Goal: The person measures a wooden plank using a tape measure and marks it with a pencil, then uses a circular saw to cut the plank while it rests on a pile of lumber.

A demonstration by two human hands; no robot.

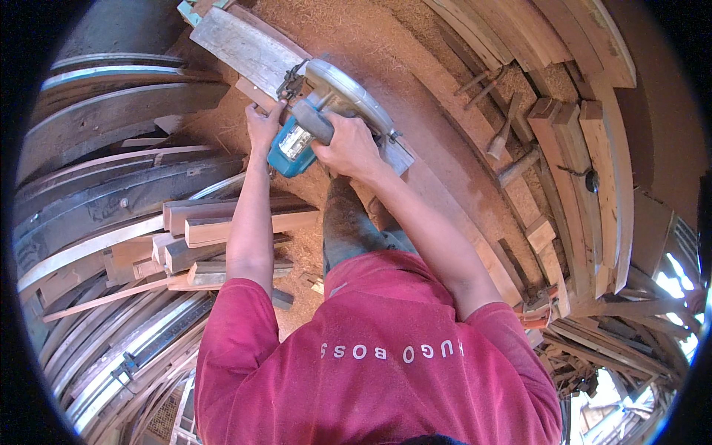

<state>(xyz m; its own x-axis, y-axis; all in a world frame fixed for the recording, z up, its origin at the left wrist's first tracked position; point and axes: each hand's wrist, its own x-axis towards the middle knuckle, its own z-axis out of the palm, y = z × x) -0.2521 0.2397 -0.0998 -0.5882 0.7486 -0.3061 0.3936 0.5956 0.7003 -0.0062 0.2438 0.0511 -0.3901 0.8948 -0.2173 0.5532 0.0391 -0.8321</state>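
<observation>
A circular saw (343,93) with a blue motor housing and a silver blade guard rests on a long pale board (248,44) dusted with sawdust. My right hand (348,144) is wrapped round the saw's dark rear handle. Close to the saw's front end, my left hand (263,127) has its fingers bent at the board's near edge. What those fingertips grip is hidden, and they sit beside the dark metal parts at the front of the saw. The blade itself cannot be seen under the guard.
Sawdust covers the workbench (452,159) beyond the saw. Wooden blocks (567,148) and a chisel-like tool with a wooden handle (506,133) lie at the right. Short timber offcuts (233,226) and stacked long boards (104,178) fill the left side.
</observation>
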